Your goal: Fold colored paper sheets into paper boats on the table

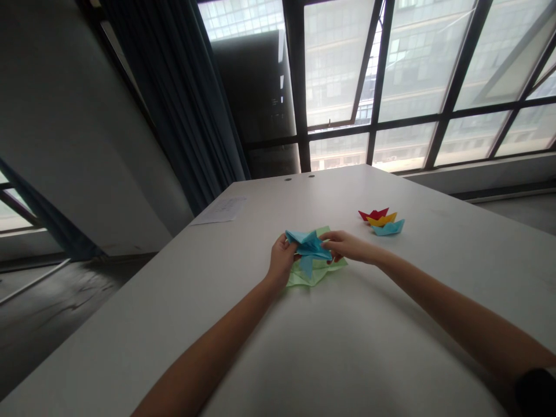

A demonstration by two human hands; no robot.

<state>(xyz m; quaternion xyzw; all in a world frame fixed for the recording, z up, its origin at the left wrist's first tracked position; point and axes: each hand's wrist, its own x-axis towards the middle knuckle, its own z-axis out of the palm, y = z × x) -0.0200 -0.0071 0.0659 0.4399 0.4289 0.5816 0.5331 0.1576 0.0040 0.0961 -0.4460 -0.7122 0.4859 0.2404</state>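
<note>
A partly folded piece of blue paper (309, 245) is held up between my two hands, with one pointed flap hanging down. My left hand (283, 255) grips its left side, fingers closed on the edge. On the right side, my right hand (343, 245) has its fingers closed around the other edge. Beneath the blue paper, a creased light green sheet (315, 277) lies on the white table (260, 336). Parts of the green sheet are hidden by the blue paper and my hands.
Right of my hands stand three folded paper boats: red (373, 215), yellow (382, 220) and light blue (388, 228). A printed white sheet (221, 211) lies near the table's left edge. Windows and a dark curtain (174, 87) are beyond the table.
</note>
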